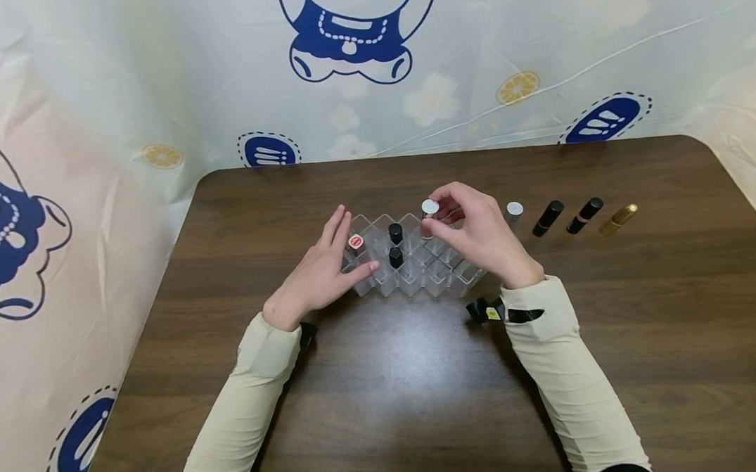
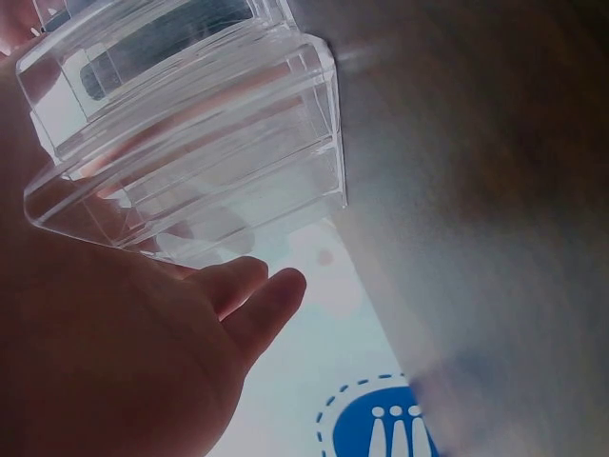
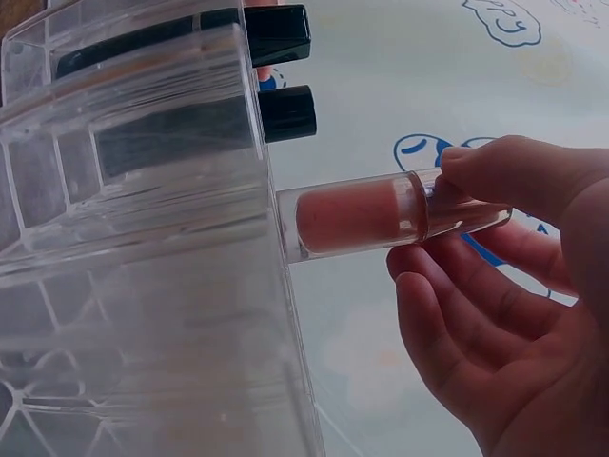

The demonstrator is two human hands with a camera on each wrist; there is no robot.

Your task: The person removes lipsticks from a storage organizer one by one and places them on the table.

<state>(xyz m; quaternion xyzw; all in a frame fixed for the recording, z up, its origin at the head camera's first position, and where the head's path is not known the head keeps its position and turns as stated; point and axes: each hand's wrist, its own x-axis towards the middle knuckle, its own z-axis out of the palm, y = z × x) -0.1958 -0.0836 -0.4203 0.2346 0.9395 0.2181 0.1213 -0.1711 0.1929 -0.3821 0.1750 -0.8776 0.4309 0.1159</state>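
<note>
My right hand (image 1: 482, 235) pinches a lipstick (image 3: 357, 219) by its shiny cap, between thumb and fingers. The pink body inside its clear casing points down, with the bottom end right at the top rim of a clear plastic lipstick organizer (image 1: 412, 285). On the organizer's left side, my left hand (image 1: 310, 274) rests against it, fingers straight and thumb over the near edge. Two black-capped lipsticks (image 1: 396, 257) stand in its slots. Another one with a red-and-white top (image 1: 356, 242) sits in a slot close to my left fingers.
To the right of the organizer, a silver-capped tube (image 1: 514, 211), two black tubes (image 1: 548, 218) and a gold tube (image 1: 619, 220) stand in a row on the brown wooden table (image 1: 411, 403). A patterned curtain (image 1: 206, 74) hangs behind the table and along its sides.
</note>
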